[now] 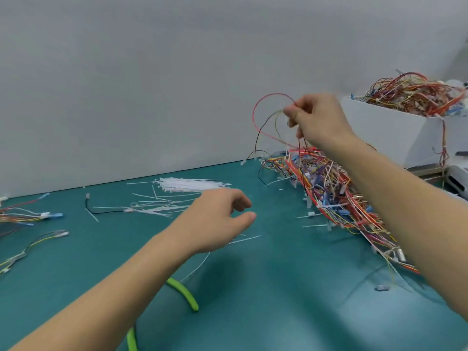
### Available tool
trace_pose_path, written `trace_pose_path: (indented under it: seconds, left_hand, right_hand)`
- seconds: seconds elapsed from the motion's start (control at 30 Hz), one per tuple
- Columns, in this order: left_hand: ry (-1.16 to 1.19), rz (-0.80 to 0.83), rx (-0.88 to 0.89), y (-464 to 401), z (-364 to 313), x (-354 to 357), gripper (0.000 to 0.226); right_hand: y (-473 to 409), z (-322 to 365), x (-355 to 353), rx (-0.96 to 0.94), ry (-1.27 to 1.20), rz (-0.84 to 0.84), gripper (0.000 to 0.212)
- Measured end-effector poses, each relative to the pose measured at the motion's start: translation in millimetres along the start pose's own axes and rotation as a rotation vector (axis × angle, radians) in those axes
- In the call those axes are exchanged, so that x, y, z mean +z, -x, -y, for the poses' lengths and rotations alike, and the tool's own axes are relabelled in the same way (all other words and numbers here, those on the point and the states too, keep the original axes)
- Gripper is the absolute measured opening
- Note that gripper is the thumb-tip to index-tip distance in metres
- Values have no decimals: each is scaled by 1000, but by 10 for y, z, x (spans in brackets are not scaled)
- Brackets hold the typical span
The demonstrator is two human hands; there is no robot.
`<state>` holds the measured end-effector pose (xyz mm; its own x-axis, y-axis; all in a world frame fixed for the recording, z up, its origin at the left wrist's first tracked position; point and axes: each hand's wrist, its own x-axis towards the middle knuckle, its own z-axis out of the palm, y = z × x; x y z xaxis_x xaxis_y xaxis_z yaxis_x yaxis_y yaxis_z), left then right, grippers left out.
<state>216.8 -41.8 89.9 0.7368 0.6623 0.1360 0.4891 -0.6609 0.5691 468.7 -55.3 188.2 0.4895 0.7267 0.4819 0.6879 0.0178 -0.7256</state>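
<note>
I am pinching looped wires (pixel 263 122) in my right hand (pixel 319 122) above the wire pile (pixel 334 193), my left hand (pixel 217 219) hanging loosely curled, holding nothing, beside it.

Your widest free room is the bare desk (pixel 278 287) in front of you, between the green handles (pixel 184 292) at near left and the wire heap (pixel 329 193) on the right. The heap runs from the wall (pixel 152 84) toward you and blocks any low pass on that side. Behind it, a white bin (pixel 395 133) heaped with wires closes the far right corner. Ties (pixel 182 191) are spread mid-desk, just beyond your left hand (pixel 217 221). Loose harnesses (pixel 22 216) line the left edge. The air above the ties is open. A red loop (pixel 255 115) hangs from your right hand (pixel 319 120) over the heap's far end.
</note>
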Motion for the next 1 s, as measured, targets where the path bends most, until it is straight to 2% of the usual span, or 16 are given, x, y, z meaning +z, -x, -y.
trace_pose_path:
  seconds: [0.1,0.17,0.23,0.33,0.4,0.47,0.57,0.63,0.7,0.8,0.87,0.9,0.93,1.0]
  left_hand:
    - [272,49,-82,-295,-277,301,42]
    - [604,91,-150,-494,-507,506,41]
    - [890,87,-193,-712,-685,684,26]
    - [1263,52,-357,-949,-808,876,18]
    - [1422,23,-490,-991,-810,963,14]
    - [1454,-40,-525,-952,-758,1039,15]
    - [1479,-84,-494,-890,-639,1098,23]
    - [1507,-29,-505,-863,-559,1065,10]
    - [1559,20,-553,-845,-494,1013,5]
    - [1525,-4,-590,-843,-426,998,9]
    - [1436,-69,-617,-852,-439,993,6]
    - [1408,-101,-626,-862,-447,992,4]
    - [1391,-135,-625,-874,-460,978,2]
    - [1371,-199,-611,-889,-460,953,12]
  right_hand:
    - [-78,113,-43,86,-221,-117,22]
    - [-89,175,-31,191,-373,-76,23]
    - [-86,215,-39,272,-474,-6,21]
    - [-37,207,-81,319,-493,111,17]
    - [9,153,-101,318,-476,129,15]
    - [38,59,-124,323,-468,77,13]
    - [75,-178,-159,404,-404,-2,25]
    - [172,-350,-142,482,-251,82,35]
    - [284,-469,-112,452,19,137,37]
    - [481,-441,-117,157,226,-87,58]
    - [669,-378,-98,-141,206,-243,47]
    - [773,-378,-60,-260,215,-221,35]
    - [871,-392,-6,-312,237,-113,25]
    - [1001,-429,124,-239,314,225,12]
